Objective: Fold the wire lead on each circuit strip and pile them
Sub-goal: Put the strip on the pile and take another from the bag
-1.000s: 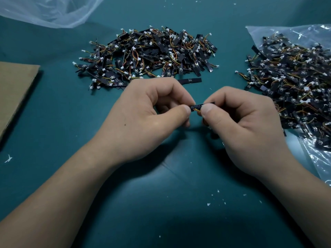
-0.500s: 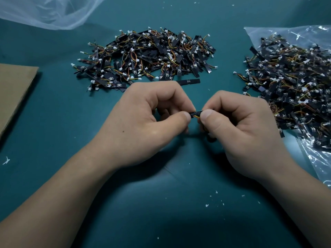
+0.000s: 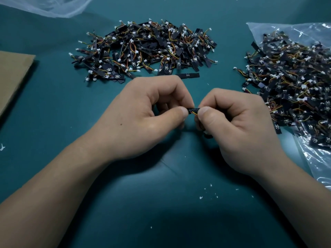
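Note:
A small black circuit strip point(image 3: 193, 110) with orange and yellow wires is held between both hands above the green mat. My left hand point(image 3: 143, 119) pinches its left end with thumb and curled fingers. My right hand point(image 3: 236, 122) pinches its right end the same way; most of the strip and its lead is hidden inside the fingers. A big pile of strips point(image 3: 145, 51) lies behind the hands. A second heap of strips point(image 3: 293, 83) lies on a clear plastic bag point(image 3: 318, 161) at the right.
One loose black strip point(image 3: 188, 75) lies just in front of the middle pile. A brown cardboard sheet point(image 3: 12, 76) sits at the left edge. Crumpled clear plastic point(image 3: 46, 6) is at the top left. White crumbs point(image 3: 209, 192) dot the green mat point(image 3: 161, 203).
Both hands have sunk slightly toward me while still pinching the strip. The visible part of the strip between the thumbs has stayed short, and the two thumbs remain close together.

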Demonstrator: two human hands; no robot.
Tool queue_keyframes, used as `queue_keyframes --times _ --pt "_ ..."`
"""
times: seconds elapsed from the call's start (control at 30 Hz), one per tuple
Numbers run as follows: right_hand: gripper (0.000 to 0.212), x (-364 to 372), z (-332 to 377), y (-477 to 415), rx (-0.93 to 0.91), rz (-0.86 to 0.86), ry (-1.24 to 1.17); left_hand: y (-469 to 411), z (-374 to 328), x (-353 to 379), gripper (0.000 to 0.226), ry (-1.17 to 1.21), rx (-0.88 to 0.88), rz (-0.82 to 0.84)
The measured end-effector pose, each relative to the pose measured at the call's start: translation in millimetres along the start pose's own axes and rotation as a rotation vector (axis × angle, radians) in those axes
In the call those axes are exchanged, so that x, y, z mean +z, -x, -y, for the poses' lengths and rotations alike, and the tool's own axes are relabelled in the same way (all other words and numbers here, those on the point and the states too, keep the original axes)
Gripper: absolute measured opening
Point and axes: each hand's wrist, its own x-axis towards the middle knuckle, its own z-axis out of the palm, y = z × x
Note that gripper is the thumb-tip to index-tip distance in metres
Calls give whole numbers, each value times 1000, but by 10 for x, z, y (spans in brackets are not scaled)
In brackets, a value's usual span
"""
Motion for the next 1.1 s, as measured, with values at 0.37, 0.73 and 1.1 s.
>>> queue_keyframes --times 0.37,0.73,1.1 --pt "23 3 -38 8 28 6 -41 34 -11 33 9 -13 -34 -45" --pt "26 8 -40 -6 29 -46 -43 33 9 53 16 -28 -93 -21" --pt "26 0 -44 -23 29 4 -87 2 -1 53 17 -49 -59 -43"
